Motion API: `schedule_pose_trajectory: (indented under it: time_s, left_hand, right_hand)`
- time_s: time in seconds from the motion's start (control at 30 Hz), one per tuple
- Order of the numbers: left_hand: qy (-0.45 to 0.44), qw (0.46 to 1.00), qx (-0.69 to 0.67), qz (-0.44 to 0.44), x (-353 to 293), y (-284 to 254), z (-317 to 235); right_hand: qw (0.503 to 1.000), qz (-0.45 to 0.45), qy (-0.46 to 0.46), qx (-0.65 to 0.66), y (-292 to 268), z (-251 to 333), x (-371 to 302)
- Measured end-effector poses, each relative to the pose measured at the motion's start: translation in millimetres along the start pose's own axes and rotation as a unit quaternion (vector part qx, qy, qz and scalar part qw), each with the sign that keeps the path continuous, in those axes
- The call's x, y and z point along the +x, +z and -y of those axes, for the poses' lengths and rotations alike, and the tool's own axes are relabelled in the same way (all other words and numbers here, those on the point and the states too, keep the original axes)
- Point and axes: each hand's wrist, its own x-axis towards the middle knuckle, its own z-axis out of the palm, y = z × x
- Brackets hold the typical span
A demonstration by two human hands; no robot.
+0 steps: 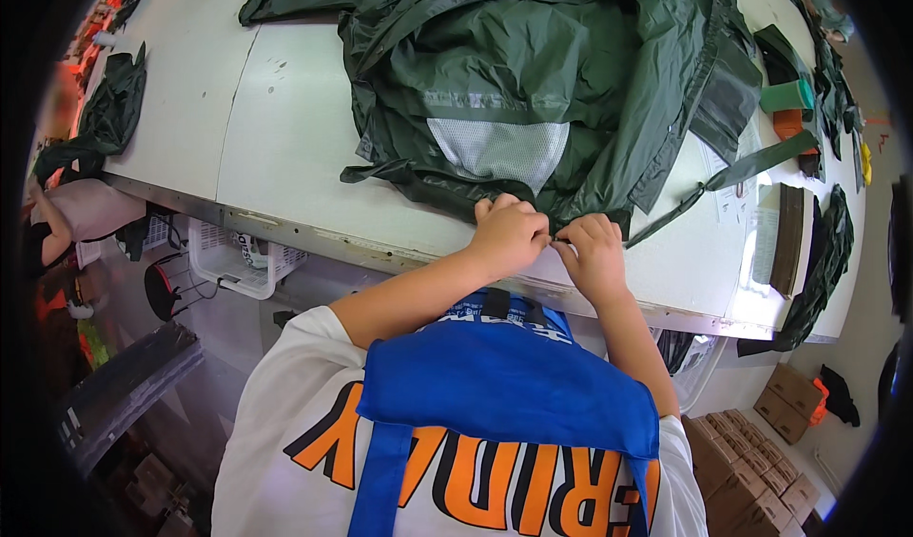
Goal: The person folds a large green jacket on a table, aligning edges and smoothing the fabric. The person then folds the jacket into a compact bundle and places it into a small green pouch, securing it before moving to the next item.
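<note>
A dark green waterproof jacket (475,71) lies spread on the white table (295,147), its lower hem toward me. Pale mesh (499,147) shows inside it near that hem. My left hand (512,236) is closed on the hem edge, fingers curled over the fabric. Close beside it, my right hand (593,255) pinches the same hem a little to the right. Between the two hands only a short stretch of the edge shows. What lies under the fingertips is hidden.
Right of the jacket lie a green strap (732,175) and a green thread cone (787,96). More dark garments (825,261) hang over the table's right end. A white basket (242,256) sits under the table. At far left another person's arm (57,223) shows. Cardboard boxes (747,470) are stacked lower right.
</note>
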Motion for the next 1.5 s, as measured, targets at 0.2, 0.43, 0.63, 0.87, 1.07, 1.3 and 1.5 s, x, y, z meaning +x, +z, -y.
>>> schedule_pose_trajectory:
  time_s: [0.2, 0.43, 0.63, 0.87, 1.07, 1.3, 1.5]
  left_hand:
    - [-0.020, 0.972, 0.097, -0.212, -13.4, -48.7, 46.5]
    - [-0.101, 0.975, 0.088, -0.177, -52.7, -102.2, 92.3]
    - [-0.291, 0.862, -0.227, -0.348, -66.6, -88.5, 122.0]
    - [-0.462, 0.722, -0.446, -0.258, -68.7, -98.8, 138.2]
    - [-0.263, 0.619, -0.689, -0.271, -75.4, -117.7, 96.4]
    - [-0.201, 0.717, -0.577, -0.335, -91.5, -119.7, 49.5]
    - [-0.104, 0.828, -0.420, -0.356, -97.6, -113.6, 28.8]
  right_hand:
    - [0.999, -0.033, -0.001, -0.020, -13.2, -22.2, -9.5]
    - [0.969, 0.088, 0.061, 0.223, -37.3, -60.9, -18.8]
    - [0.883, -0.296, 0.354, -0.091, -85.2, -339.5, -7.9]
    - [0.820, -0.175, 0.513, -0.183, -86.2, -473.2, -14.7]
    - [0.727, -0.124, 0.628, 0.246, -140.0, -503.1, -113.2]
    - [0.683, -0.354, 0.412, 0.488, -113.0, -243.3, -83.4]
    - [0.810, -0.095, 0.305, 0.492, -28.9, -3.6, 67.4]
